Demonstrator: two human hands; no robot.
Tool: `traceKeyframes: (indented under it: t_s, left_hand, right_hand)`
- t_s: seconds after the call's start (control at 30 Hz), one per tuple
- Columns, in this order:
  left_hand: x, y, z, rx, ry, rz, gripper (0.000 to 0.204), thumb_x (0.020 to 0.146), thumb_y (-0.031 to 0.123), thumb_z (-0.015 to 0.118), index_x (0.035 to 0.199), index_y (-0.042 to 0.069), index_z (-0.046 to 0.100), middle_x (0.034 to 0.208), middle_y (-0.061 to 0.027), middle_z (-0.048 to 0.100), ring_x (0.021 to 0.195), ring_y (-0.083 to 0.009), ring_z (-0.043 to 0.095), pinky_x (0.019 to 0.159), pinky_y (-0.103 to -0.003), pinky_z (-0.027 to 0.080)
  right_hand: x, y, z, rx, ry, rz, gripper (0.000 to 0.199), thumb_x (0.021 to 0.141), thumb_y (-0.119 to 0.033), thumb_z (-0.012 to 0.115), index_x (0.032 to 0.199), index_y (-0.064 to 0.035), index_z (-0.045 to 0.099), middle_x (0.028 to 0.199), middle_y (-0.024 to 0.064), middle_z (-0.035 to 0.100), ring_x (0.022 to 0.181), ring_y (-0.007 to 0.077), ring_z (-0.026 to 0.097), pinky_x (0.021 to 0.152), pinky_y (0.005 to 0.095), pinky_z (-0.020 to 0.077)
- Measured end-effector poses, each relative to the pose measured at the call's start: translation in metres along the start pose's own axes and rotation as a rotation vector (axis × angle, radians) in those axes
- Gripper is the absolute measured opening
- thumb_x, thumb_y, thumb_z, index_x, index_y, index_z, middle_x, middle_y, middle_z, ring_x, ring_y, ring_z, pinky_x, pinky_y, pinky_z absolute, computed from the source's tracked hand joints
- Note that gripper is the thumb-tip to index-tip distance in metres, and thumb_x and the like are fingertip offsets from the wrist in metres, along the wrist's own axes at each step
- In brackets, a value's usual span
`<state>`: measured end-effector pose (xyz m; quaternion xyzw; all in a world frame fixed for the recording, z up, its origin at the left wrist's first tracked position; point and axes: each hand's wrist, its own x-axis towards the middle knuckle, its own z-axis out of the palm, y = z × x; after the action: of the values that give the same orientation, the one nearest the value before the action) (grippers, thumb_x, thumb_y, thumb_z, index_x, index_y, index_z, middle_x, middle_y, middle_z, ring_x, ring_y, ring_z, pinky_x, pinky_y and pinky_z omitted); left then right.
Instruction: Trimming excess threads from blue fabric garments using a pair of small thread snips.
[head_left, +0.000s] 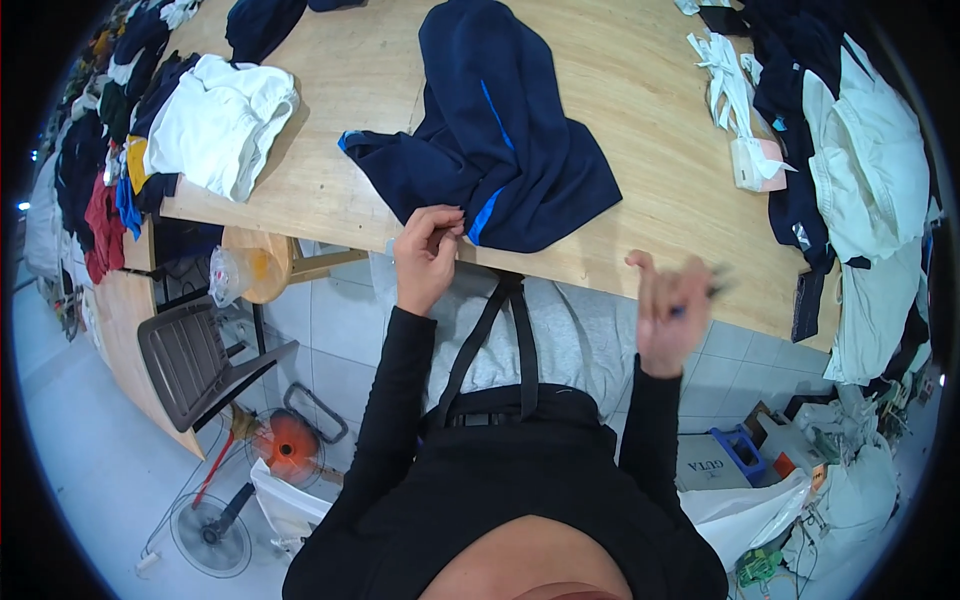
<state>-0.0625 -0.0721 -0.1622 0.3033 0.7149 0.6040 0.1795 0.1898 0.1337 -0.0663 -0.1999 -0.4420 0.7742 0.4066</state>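
A person in black sleeves (388,375) stands at a pale wooden counter (345,60), seen from above through a round fisheye lens. A navy garment (548,150) with bright blue trim (496,115) lies loosely bunched on the counter, in the middle, with its lower edge close to the near edge of the counter.

The left hand (427,258) is at the lower edge of the navy garment, just left of a blue strip. Its fingers are curled and the thumb and forefinger come close together; whether cloth is caught between them, I cannot tell.

The right hand (672,312) is apart from the garment, to its right, above the near edge of the counter. It is blurred. Its fingers are partly bent, with 1 digit standing out to the left, and a small dark object (718,283) shows at its right side, too smeared to identify. I cannot tell how firmly the fingers close.

To the left on the counter sits a folded white garment (222,120). To the right are white fabric strips (722,78), a small pink-and-white box (757,165) and a heap of white clothing (862,150). Below, at left, are a brown plastic chair (183,358) and 2 fans.
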Motion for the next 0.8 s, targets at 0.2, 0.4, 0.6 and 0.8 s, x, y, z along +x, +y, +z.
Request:
traceKeyframes:
  t_s: [0.2, 0.4, 0.6, 0.8]
  left_hand:
    - [0.004, -0.003, -0.001, -0.125, -0.004, -0.104, 0.028, 0.095, -0.019, 0.057, 0.115, -0.007, 0.072, 0.120, -0.0117, 0.072, 0.104, -0.0180, 0.076, 0.095, -0.029, 0.061]
    - [0.003, -0.007, 0.005, -0.186, 0.000, -0.121, 0.028, 0.097, -0.019, 0.057, 0.116, -0.007, 0.072, 0.120, -0.0116, 0.072, 0.106, -0.0174, 0.075, 0.097, -0.029, 0.060]
    - [0.003, -0.005, 0.006, -0.178, 0.016, -0.127, 0.026, 0.099, -0.017, 0.056, 0.116, -0.007, 0.072, 0.120, -0.0113, 0.071, 0.106, -0.0164, 0.075, 0.096, -0.028, 0.060]
    - [0.002, -0.003, 0.005, -0.163, 0.031, -0.127, 0.027, 0.098, -0.017, 0.057, 0.116, -0.006, 0.073, 0.118, -0.0103, 0.073, 0.104, -0.0161, 0.075, 0.094, -0.027, 0.060]
  right_hand:
    - [-0.006, -0.135, 0.102, 0.393, -0.730, -0.164, 0.053, 0.117, -0.032, 0.052, 0.069, -0.0112, 0.047, 0.053, -0.0022, 0.043, 0.041, 0.0143, 0.043, 0.101, 0.0706, 0.0566]
    - [-0.001, -0.125, 0.147, 0.588, -0.866, -0.364, 0.052, 0.117, -0.037, 0.050, 0.070, -0.0150, 0.047, 0.054, -0.0008, 0.044, 0.044, 0.0134, 0.049, 0.100, 0.0532, 0.0639]
    - [-0.017, -0.116, 0.162, 0.669, -0.779, -0.382, 0.052, 0.118, -0.033, 0.047, 0.070, -0.0143, 0.048, 0.057, -0.0015, 0.044, 0.046, 0.0126, 0.049, 0.094, 0.0464, 0.0644]
    - [-0.018, -0.110, 0.170, 0.744, -0.784, -0.397, 0.052, 0.119, -0.035, 0.046, 0.071, -0.0142, 0.048, 0.058, -0.0010, 0.046, 0.047, 0.0128, 0.050, 0.081, 0.0391, 0.0612]
